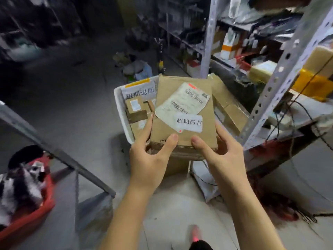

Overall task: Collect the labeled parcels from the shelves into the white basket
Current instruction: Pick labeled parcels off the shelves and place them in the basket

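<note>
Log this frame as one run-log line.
left grip: holds cardboard parcel | right grip: holds same parcel | parcel: labeled, in front of white basket | basket: contains another labeled box

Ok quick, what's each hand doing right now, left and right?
Left hand: holding the cardboard parcel, thumb on top, fingers along its left side.
Right hand: holding the same parcel, thumb on top.

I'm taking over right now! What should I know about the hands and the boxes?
Left hand and right hand: both grip one labeled parcel, held over the white basket.
Done: at least one taped parcel lies in the basket.
Left: set this parcel in, then check the shelves on the right for more labeled ones.
</note>
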